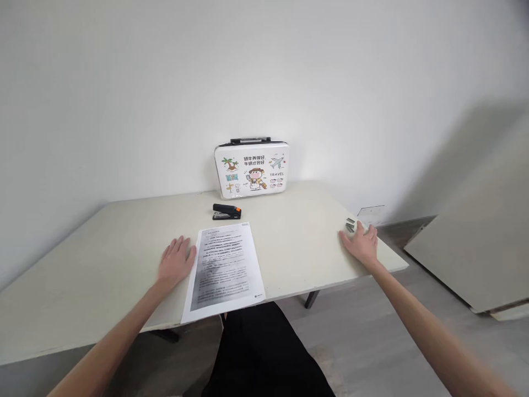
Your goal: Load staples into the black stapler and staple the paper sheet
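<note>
A printed sheet of paper [225, 267] lies on the table near its front edge, perhaps on top of others; I cannot tell how many. My left hand [177, 262] rests flat on the tabletop along the paper's left side, thumb by its edge. Behind the paper sits a black stapler [227, 212] with an orange tip pointing right. Far to the right, my right hand [361, 243] lies with fingers spread on the table near its right edge. Just beyond its thumb and fingers are several small strips of staples [350, 225].
A white case [252, 170] with cartoon prints and a black handle stands at the table's back against the wall. The pale table [297, 248] ends at the right, above a grey floor [343, 336]. A white panel [479, 248] leans at the far right.
</note>
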Action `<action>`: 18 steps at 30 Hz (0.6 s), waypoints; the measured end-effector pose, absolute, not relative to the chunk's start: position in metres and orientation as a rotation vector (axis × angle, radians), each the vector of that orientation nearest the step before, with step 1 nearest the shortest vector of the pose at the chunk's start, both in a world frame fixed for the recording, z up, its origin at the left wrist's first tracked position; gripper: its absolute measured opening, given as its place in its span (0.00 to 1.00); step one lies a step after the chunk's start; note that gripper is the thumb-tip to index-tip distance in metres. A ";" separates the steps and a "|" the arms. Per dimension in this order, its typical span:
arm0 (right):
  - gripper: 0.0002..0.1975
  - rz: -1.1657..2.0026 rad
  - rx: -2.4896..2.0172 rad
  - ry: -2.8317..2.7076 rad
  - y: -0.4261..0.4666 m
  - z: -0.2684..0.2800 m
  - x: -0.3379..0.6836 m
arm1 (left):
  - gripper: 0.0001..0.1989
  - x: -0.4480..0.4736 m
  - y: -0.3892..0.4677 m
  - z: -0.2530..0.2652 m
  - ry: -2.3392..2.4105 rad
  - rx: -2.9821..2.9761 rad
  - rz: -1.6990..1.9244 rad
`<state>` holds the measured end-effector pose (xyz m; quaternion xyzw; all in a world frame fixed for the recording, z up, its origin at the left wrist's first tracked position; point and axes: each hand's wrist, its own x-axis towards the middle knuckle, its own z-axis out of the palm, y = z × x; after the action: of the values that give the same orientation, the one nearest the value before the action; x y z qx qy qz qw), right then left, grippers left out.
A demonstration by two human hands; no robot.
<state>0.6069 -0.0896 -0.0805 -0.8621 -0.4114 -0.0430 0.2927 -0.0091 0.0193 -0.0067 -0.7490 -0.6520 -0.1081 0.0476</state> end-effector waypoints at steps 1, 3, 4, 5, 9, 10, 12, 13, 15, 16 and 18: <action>0.46 -0.109 -2.302 -1.086 -0.081 -0.080 0.611 | 0.33 -0.009 0.019 -0.006 -1.992 -2.289 -0.323; 0.45 -0.108 -2.301 -1.082 -0.063 -0.079 0.617 | 0.33 -0.009 0.018 -0.005 -1.992 -2.300 -0.318; 0.43 -0.105 -2.295 -1.090 -0.054 -0.078 0.619 | 0.33 -0.009 0.017 -0.005 -1.986 -2.301 -0.322; 0.42 -0.101 -2.285 -1.102 -0.044 -0.077 0.620 | 0.33 -0.009 0.017 -0.005 -1.976 -2.297 -0.331; 0.36 -0.078 -2.219 -1.173 -0.012 -0.077 0.620 | 0.32 -0.010 0.017 -0.008 -1.941 -2.273 -0.355; 0.34 -0.074 -2.198 -1.192 -0.006 -0.078 0.619 | 0.32 -0.011 0.017 -0.008 -1.940 -2.274 -0.351; 0.29 -0.069 -2.153 -1.233 0.001 -0.080 0.616 | 0.32 -0.012 0.018 -0.010 -1.941 -2.279 -0.345; 0.26 -0.068 -2.132 -1.253 0.003 -0.081 0.615 | 0.32 -0.013 0.018 -0.010 -1.941 -2.281 -0.348; 0.21 -0.071 -2.099 -1.280 0.004 -0.084 0.614 | 0.33 -0.015 0.020 -0.011 -1.933 -2.285 -0.363; 0.19 -0.073 -2.087 -1.285 0.004 -0.085 0.613 | 0.32 -0.016 0.020 -0.012 -1.928 -2.285 -0.376; 0.16 -0.079 -2.068 -1.289 0.004 -0.087 0.609 | 0.31 -0.017 0.022 -0.013 -1.922 -2.285 -0.397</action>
<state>0.6088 0.0044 -0.0874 -0.7963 -0.4964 -0.0304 0.3444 -0.0165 0.0219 -0.0132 -0.7570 -0.6368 -0.1314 0.0647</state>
